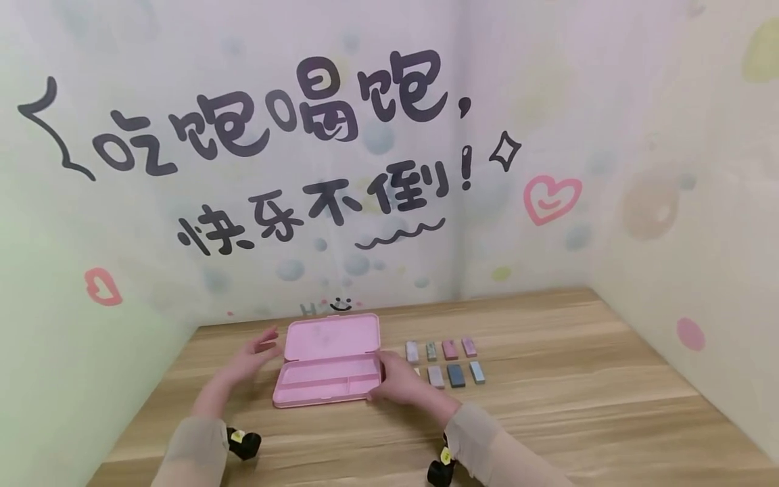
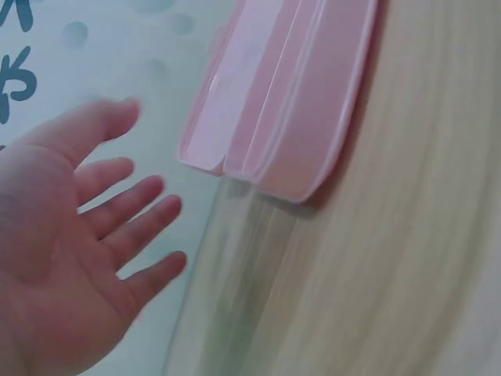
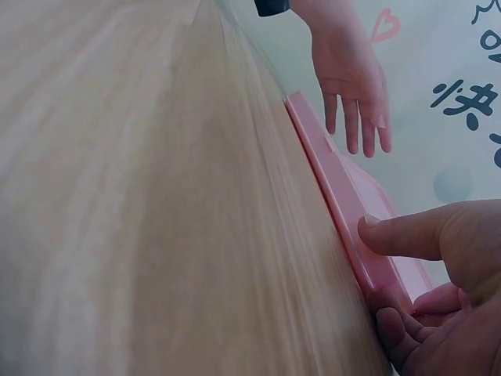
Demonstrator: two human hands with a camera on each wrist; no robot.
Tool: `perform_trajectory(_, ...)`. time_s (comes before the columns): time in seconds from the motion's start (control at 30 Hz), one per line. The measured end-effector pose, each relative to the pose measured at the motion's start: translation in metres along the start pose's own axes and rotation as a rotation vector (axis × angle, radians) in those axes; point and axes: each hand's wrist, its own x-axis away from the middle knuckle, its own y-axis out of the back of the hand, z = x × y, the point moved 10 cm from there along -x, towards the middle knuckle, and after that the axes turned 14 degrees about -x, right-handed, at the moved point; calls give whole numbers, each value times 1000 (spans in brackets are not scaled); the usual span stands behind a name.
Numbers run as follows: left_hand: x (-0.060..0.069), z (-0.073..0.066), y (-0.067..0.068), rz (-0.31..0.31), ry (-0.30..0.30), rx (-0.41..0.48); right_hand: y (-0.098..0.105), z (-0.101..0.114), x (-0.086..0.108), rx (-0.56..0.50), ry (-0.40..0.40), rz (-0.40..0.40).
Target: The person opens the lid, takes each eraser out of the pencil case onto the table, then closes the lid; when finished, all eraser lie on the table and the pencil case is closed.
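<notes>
A pink pencil case (image 1: 331,338) lies unfolded on the table, its lid tipped back toward the wall. Divider strips split the bare tray into compartments. At the tray's right end, my right hand (image 1: 403,380) grips the case; in the right wrist view the thumb (image 3: 403,237) is against the front wall and the other fingers are bent round the end. My left hand (image 1: 246,362) hovers beside the case's left side, apart from it. The left wrist view shows that hand (image 2: 74,235) with fingers spread and nothing in the palm.
Right of the case, small coloured rectangular blocks (image 1: 456,375) lie in two rows on the wooden table (image 1: 548,406); my right hand partly covers one pale block. A printed wall covering (image 1: 389,270) rises behind the table, with side walls at left and right.
</notes>
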Motion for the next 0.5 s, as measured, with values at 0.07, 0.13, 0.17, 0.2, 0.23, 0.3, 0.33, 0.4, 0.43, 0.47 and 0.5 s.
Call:
perform_trajectory(0.07,-5,1,4,-44,28,32,1,-3,-1,0,-1,-1)
perform_trajectory(0.13,-9,1,7,-82,56,38,1,-4,-2,0,1,-2)
perform_trajectory(0.17,-11,2,8,-98,68,39,1,-4,-2,-2,1,-2)
perform_trajectory(0.2,-14,3,9,-110,87,45,1,-4,-2,1,6,-3)
perform_trajectory(0.23,-16,4,10,-121,99,46,1,-4,-2,5,9,-3)
perform_trajectory(0.3,-20,6,9,-126,124,73,1,-3,-2,12,10,-4)
perform_trajectory(0.33,-22,7,8,-130,138,89,0,-2,-2,16,8,-4)
perform_trajectory(0.4,-25,7,5,-124,161,108,0,-2,-2,22,6,-7)
perform_trajectory(0.43,-27,6,3,-122,170,110,0,-1,-2,23,1,-9)
perform_trajectory(0.47,-28,7,1,-121,184,110,1,-1,-1,25,-3,-11)
perform_trajectory(0.5,-30,6,-1,-119,187,101,1,-1,-1,27,-6,-14)
